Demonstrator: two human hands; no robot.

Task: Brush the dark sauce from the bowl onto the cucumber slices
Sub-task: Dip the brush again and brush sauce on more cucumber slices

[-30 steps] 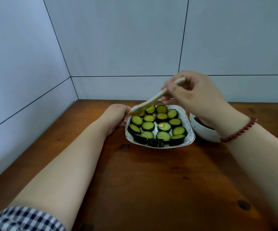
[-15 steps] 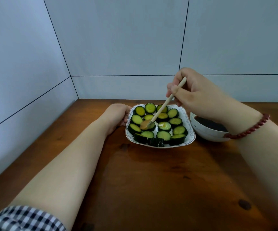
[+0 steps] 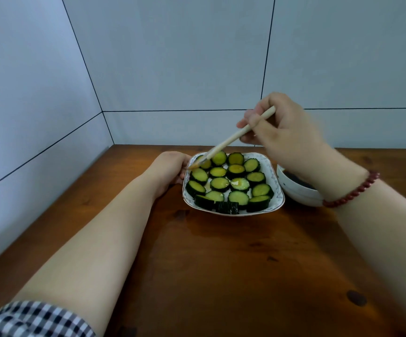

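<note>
Several thick cucumber slices [image 3: 233,182] lie flat on a white square plate [image 3: 273,177] at the back of the wooden table. My left hand [image 3: 170,170] grips the plate's left rim. My right hand [image 3: 282,125] holds a pale wooden brush [image 3: 231,139] above the plate; its bristle tip touches the far-left slices by the rim. A white bowl [image 3: 299,194] of dark sauce sits just right of the plate, partly hidden behind my right wrist.
The wooden table [image 3: 221,263] stands in a corner of pale tiled walls, close on the left and behind. A red bead bracelet [image 3: 352,190] circles my right wrist. A checked sleeve [image 3: 27,319] shows at the lower left.
The brush tip went from the far-left slices down to the plate's middle front, then back up to the far-left slices. The left hand has stayed on the rim.
</note>
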